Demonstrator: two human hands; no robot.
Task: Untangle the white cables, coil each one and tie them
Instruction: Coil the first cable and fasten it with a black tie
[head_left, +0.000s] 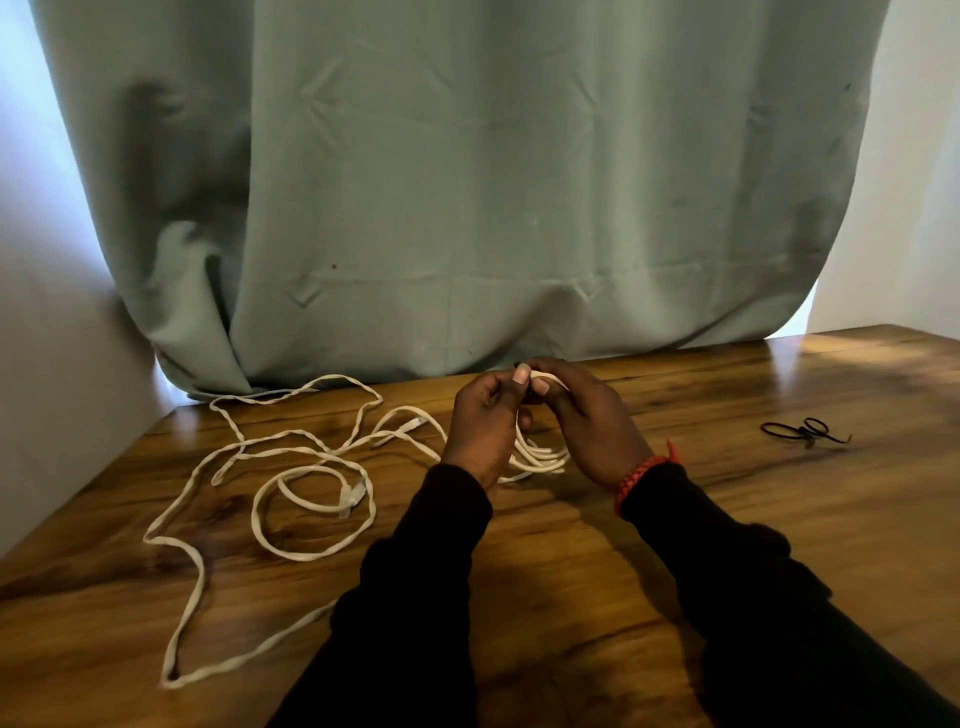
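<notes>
— Black sleeves (431, 597) come in from the near edge of the wooden table (779, 519), one on each arm. What are the hands doing?

— Both are raised over the middle of the table, close together. The left hand (480, 421) has its fingers curled, thumb and forefinger pinching the top of a coiled white cable (540, 457). The right hand (582, 421) is curled round the same coil from the other side, thumb tip meeting the left one. A small dark piece shows between the thumbs; I cannot tell what it is.

— And the coil itself?

— Several loops of flat white cord hang together below the hands, their lower bends near the tabletop between the wrists. A red bracelet (644, 475) sits on the right wrist.

— Any other cable?

— Yes, a loose white cable (218, 467) sprawls over the left half of the table, from the far edge by the curtain (467, 182) down toward the near left edge. It crosses itself in several places and forms one round loop, where a pale plug (350, 496) lies. Another plug end (413, 423) lies just left of the left hand.

— Any containers?

— None visible. Only black ties (802, 431) lying toward the right edge, well apart from the hands.
</notes>
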